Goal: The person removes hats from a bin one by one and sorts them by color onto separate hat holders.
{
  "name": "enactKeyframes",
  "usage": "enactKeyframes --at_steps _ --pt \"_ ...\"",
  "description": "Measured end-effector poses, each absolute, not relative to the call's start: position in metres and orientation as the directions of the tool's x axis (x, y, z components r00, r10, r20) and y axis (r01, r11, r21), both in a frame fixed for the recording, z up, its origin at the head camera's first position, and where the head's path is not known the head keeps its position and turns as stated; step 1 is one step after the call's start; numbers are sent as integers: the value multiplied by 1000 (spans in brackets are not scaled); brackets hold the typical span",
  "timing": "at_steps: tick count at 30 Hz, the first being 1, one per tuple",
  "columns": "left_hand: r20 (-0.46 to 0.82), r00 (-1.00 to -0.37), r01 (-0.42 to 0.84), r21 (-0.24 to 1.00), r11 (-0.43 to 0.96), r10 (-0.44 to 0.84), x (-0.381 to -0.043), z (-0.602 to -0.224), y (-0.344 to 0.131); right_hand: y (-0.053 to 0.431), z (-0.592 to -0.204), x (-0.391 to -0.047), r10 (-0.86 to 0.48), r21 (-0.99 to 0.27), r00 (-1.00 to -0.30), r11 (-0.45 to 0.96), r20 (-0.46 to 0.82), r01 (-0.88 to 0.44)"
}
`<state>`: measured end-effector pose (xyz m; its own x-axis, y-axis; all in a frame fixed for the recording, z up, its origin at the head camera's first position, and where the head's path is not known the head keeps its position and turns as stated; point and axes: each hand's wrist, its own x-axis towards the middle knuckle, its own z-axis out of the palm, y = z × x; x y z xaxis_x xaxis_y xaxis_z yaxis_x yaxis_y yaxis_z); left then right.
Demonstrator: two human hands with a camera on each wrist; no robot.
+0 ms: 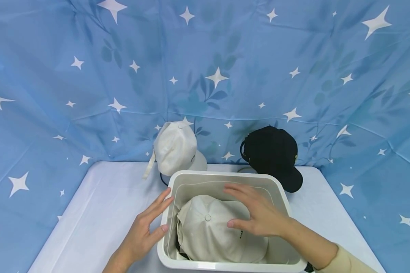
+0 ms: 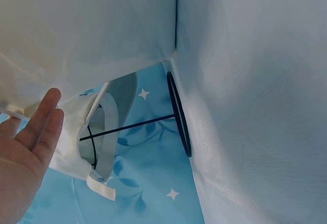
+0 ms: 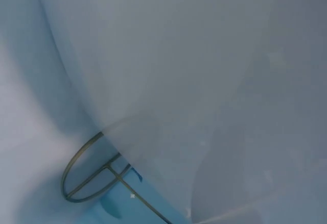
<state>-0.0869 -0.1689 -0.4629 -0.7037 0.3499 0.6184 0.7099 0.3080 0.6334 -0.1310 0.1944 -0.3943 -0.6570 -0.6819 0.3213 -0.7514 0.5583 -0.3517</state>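
Observation:
A white plastic bin stands at the front of the table, with a beige baseball cap lying crown up inside it. Fingertips of my left hand are at the bin's left rim, fingers extended. In the left wrist view the same hand shows beside the bin wall. Over the bin's right half, my right hand is spread above the cap and holds nothing. Dark material peeks out under the cap's left side. The right wrist view is mostly filled by the bin's wall.
Behind the bin, a white cap hangs on a stand with a black ring base. A black cap sits back right; a wire stand base shows past the bin. Blue star-patterned cloth surrounds the white table.

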Motion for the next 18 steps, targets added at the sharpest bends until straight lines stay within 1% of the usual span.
enactKeyframes --at_steps 4,12,14,18 --pt "621 -703 711 636 301 348 -87 -463 -169 189 -395 -130 -687 -385 -658 543 307 -747" --pt "618 -706 707 644 292 347 -86 -462 -169 186 -398 -127 -703 -404 -652 529 284 -746" --pt "617 -706 707 644 292 348 -87 -463 -169 186 -399 -127 -712 -403 -646 524 277 -750" --pt "619 -702 711 641 289 352 -87 -463 -168 185 -403 -127 -740 -379 -612 500 280 -778"
